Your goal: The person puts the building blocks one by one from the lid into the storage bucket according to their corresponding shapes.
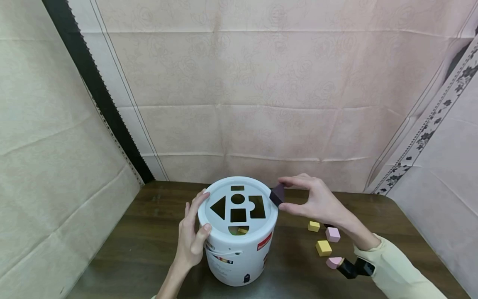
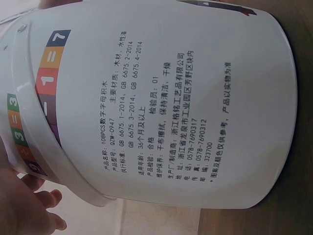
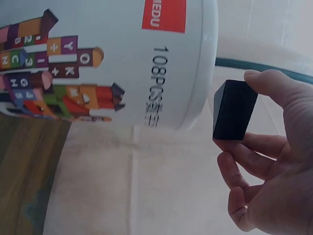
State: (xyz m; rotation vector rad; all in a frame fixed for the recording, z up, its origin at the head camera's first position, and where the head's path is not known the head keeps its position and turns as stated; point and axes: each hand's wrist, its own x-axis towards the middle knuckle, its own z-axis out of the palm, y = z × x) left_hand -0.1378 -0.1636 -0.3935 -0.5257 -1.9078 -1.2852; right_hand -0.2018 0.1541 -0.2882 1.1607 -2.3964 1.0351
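Note:
A white lidded bucket [image 1: 239,265] stands upright on the table, its lid [image 1: 216,187] cut with several shaped holes, among them a triangle, a circle and a square. My left hand [image 1: 190,238] grips the left side of the bucket at the lid's rim, fingers and thumb spread along it. Between thumb and fingers, my right hand [image 1: 317,201] pinches a dark triangular block [image 1: 277,195]. The block is raised beside the lid's right edge; the right wrist view shows its dark side face [image 3: 235,110]. Through the front hole a yellow piece [image 1: 242,230] shows inside.
Right of the bucket, several loose blocks lie on the wooden table [image 1: 149,249]: yellow blocks [image 1: 323,248], pink blocks [image 1: 332,234] and black pieces [image 1: 347,269], some partly behind the right forearm. Pale cloth [image 1: 261,104] hangs at the back and both sides.

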